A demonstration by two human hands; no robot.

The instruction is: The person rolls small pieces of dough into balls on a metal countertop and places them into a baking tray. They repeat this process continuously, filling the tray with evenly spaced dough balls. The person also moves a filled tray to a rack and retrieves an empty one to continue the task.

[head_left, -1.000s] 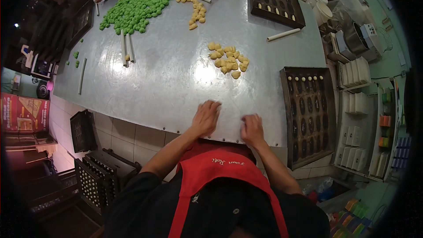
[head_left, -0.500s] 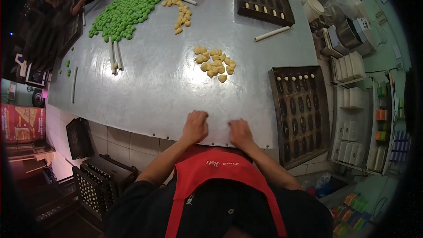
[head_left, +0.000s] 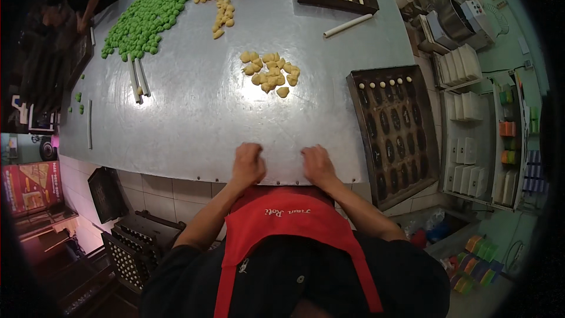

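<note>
Both hands rest curled and holding nothing on the near edge of the grey tabletop [head_left: 194,123], left hand [head_left: 248,164] just beside right hand [head_left: 318,165], with a heap of yellow dough pieces [head_left: 269,71] well beyond them, a dark mould tray [head_left: 393,129] to their right and green dough pieces [head_left: 147,17] far left.

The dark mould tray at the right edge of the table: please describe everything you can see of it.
The dark mould tray is a rectangular, dark brown tray, metal by its look, with rows of oval cavities. It lies flat at the right end of the grey table, its near corner overhanging the edge. Small pale dough balls fill its far row; the other cavities look empty. Neither hand touches it.
</note>
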